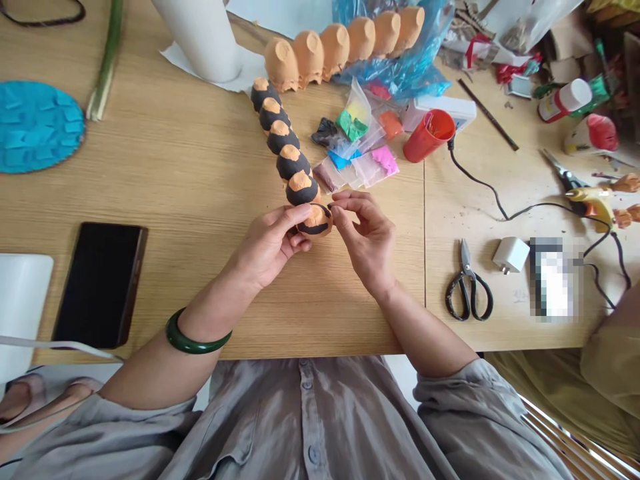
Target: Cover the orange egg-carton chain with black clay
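Note:
My left hand (267, 248) is closed around a small orange egg-shaped piece (316, 215) with a black, clay-like band. At its right edge, the thumb and forefinger of my right hand (367, 237) pinch a small bit of black clay (329, 207). Just beyond my fingers stands a line of similar orange pieces with black bands (293, 163). Behind that line is a row of plain orange pieces (335, 50), with jagged lower edges. Small bags of coloured clay (353, 127) lie to the right of the banded pieces, beside a dark lump of clay (325, 132).
On the right are a red cup (429, 137), black-handled scissors (469, 283), a white plug adapter (511, 255) and a yellow glue gun (595, 203) with its cable. At left lie a black phone (100, 283) and a blue textured oval (40, 127). A white roll (200, 40) stands behind.

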Demonstrator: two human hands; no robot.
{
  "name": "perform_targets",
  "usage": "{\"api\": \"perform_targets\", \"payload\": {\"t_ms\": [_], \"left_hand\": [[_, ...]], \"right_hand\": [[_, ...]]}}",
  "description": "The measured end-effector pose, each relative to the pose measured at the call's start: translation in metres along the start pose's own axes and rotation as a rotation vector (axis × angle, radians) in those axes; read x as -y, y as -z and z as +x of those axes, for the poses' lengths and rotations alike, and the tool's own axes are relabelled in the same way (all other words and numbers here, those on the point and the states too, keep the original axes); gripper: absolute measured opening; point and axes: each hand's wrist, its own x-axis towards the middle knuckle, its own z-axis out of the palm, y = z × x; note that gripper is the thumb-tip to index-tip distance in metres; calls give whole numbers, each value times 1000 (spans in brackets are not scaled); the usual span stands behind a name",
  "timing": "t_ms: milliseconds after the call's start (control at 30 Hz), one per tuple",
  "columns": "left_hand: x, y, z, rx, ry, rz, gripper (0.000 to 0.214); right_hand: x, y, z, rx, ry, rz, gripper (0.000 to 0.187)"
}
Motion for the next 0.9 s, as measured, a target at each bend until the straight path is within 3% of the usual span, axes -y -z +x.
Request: {"api": "perform_targets", "payload": {"t_ms": [300,433,700,900], "left_hand": [[11,-7,-5,41,-64,-121,35],[13,-10,-7,45,-80,-141,36],[13,-10,-8,48,-112,-69,33],[13,-14,-10,41,-136,-31,31]], "right_hand": [[22,0,-8,-23,180,-136,5],[23,0,-9,-43,240,-222,5],[24,-1,-11,-28,229,-285,9],[18,0,-11,-49,348,-382,9]]}}
